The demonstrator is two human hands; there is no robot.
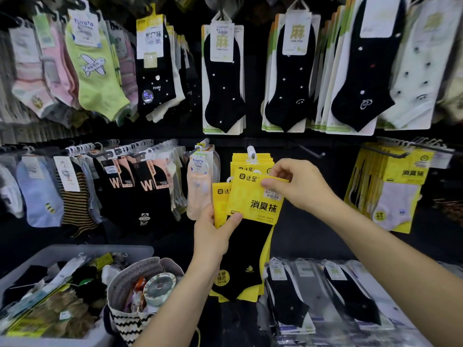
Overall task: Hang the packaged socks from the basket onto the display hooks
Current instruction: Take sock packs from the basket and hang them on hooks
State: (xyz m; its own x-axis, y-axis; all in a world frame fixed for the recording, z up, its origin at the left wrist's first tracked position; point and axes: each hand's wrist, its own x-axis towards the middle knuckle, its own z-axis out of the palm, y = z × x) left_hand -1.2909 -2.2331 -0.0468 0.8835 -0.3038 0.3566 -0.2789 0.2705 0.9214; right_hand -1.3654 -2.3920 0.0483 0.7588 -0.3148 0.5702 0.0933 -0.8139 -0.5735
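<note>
We faced a display wall crowded with hanging socks; a stack of yellow packs (251,161) already hung on the white-tipped hook (250,152). Just below that hook, our right hand (300,186) pinched the top corner of a yellow packaged black sock (253,199), while our left hand (213,234) gripped its lower edge together with another yellow pack (220,204) behind. Below left of the hook, the grey basket (75,251) held loose socks, beside a woven bag (135,274).
</note>
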